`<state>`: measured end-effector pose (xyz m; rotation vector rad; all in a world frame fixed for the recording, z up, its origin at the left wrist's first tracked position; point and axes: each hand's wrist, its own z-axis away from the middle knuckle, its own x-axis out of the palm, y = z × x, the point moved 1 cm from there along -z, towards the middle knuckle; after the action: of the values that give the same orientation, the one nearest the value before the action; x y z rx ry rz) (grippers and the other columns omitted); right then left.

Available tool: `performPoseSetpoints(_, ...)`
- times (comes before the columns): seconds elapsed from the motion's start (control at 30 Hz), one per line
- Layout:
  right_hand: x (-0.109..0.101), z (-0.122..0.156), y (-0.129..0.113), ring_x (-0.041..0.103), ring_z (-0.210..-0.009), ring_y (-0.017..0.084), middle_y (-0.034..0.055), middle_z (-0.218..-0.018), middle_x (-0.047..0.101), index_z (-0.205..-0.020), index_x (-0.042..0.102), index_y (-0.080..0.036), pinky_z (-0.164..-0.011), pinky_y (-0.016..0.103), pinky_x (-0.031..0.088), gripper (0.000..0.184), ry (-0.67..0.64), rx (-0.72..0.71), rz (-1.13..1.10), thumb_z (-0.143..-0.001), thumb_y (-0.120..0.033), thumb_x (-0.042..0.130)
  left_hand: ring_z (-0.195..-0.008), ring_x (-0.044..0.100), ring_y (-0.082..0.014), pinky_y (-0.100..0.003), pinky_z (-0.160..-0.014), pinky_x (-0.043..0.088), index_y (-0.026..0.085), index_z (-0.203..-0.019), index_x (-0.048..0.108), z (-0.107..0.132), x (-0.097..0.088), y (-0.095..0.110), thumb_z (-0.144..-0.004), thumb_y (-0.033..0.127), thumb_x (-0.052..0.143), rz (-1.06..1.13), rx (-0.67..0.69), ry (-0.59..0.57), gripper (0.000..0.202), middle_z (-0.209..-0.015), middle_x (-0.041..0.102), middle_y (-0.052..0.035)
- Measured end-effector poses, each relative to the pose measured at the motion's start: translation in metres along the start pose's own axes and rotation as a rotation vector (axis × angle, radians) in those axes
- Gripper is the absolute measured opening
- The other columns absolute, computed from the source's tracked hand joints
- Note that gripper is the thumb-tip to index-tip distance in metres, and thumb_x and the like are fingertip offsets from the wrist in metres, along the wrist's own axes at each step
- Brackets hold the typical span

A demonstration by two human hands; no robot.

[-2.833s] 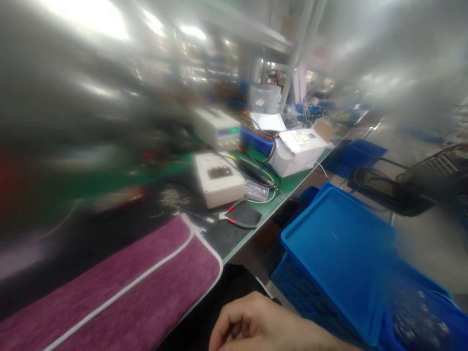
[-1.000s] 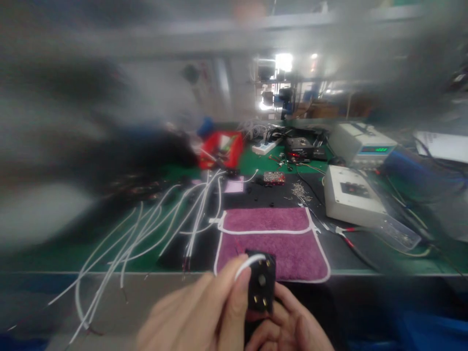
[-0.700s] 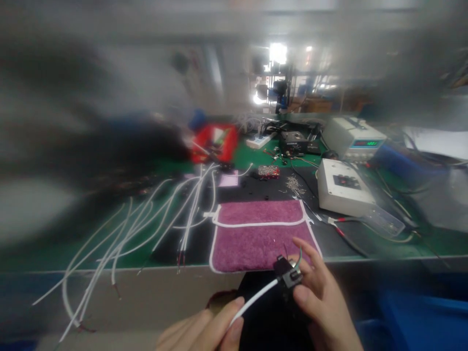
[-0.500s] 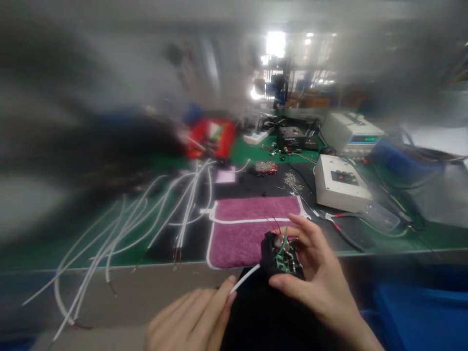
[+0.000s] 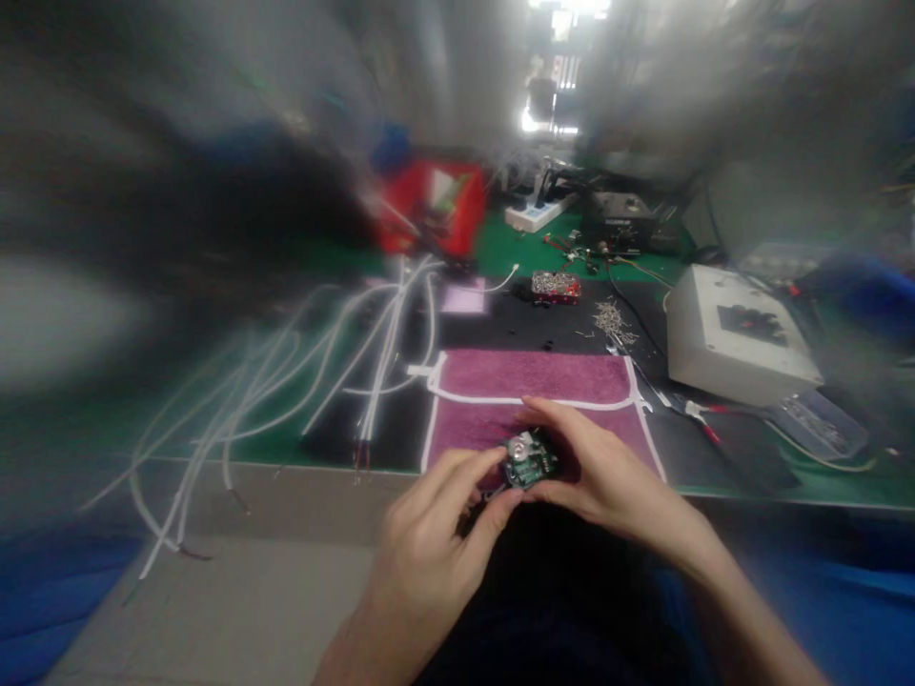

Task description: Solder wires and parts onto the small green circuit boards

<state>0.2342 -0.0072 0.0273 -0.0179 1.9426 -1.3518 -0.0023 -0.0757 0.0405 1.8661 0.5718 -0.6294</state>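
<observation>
A small green circuit board (image 5: pixel 530 459) in a dark housing sits between my two hands above the near edge of a purple cloth (image 5: pixel 486 374). My left hand (image 5: pixel 443 529) closes on its left side, thumb and fingertips against the housing. From the other side, my right hand (image 5: pixel 604 472) grips it between thumb below and fingers above. Metal parts show on the upward face of the board. Much of the housing is hidden by my fingers, and the white cable seen at it earlier cannot be made out.
Several white cables (image 5: pixel 390 353) with bare wire ends spread over the left of the bench, some hanging past its edge. Behind are a red bin (image 5: pixel 468 224), a power strip (image 5: pixel 536 211) and a tin of small metal pieces (image 5: pixel 556 286). A white box (image 5: pixel 736 333) and red-handled pliers (image 5: pixel 704 419) lie right.
My left hand has let go of the white cable and moved up to the circuit board's housing. The board has turned within my right hand. The whole view has shifted.
</observation>
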Motion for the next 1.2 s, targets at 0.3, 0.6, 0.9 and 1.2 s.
performPoseSetpoints(0.3, 0.024, 0.019, -0.003, 0.05, -0.149, 0.027, 0.0086, -0.163, 0.048, -0.169, 0.03, -0.031, -0.126, 0.045, 0.048, 0.085, 0.081, 0.042, 0.16, -0.103, -0.052, 0.078, -0.081, 0.075, -0.012, -0.024, -0.073, 0.064, 0.027, -0.129, 0.062, 0.013, 0.039, -0.002, -0.097, 0.012, 0.076, 0.3, -0.301, 0.187, 0.038, -0.111, 0.073, -0.0009)
performPoseSetpoints(0.6, 0.031, 0.023, -0.013, 0.048, -0.152, 0.026, 0.0071, -0.166, 0.045, -0.17, 0.029, -0.028, -0.129, 0.047, 0.048, 0.076, 0.11, 0.023, 0.194, -0.106, -0.033, 0.07, -0.083, 0.078, -0.0131, -0.026, -0.079, 0.066, 0.029, -0.138, 0.061, 0.014, 0.04, -0.002, -0.098, 0.014, 0.077, 0.253, -0.283, 0.196, 0.046, -0.107, 0.079, 0.0003)
performPoseSetpoints(0.9, 0.037, 0.019, -0.006, 0.038, -0.161, 0.025, 0.0101, -0.175, 0.032, -0.173, 0.021, -0.025, -0.134, 0.049, 0.042, 0.084, 0.052, 0.026, 0.125, -0.103, -0.025, 0.068, -0.104, 0.082, -0.0191, -0.031, -0.094, 0.067, 0.019, -0.14, 0.063, 0.025, 0.032, -0.011, -0.097, 0.001, 0.071, 0.079, 0.315, 0.094, 0.047, -0.12, 0.086, -0.0063)
performPoseSetpoints(1.2, -0.01, 0.009, -0.027, 0.04, -0.16, 0.029, 0.0052, -0.172, 0.039, -0.164, 0.045, -0.036, -0.135, 0.054, 0.038, 0.072, 0.04, 0.114, 0.028, -0.102, -0.04, 0.08, -0.096, 0.082, -0.0187, -0.028, -0.089, 0.067, 0.022, -0.129, 0.073, 0.022, 0.004, -0.051, -0.099, 0.015, 0.073, -0.153, 0.004, 0.427, 0.031, -0.116, 0.084, -0.0058)
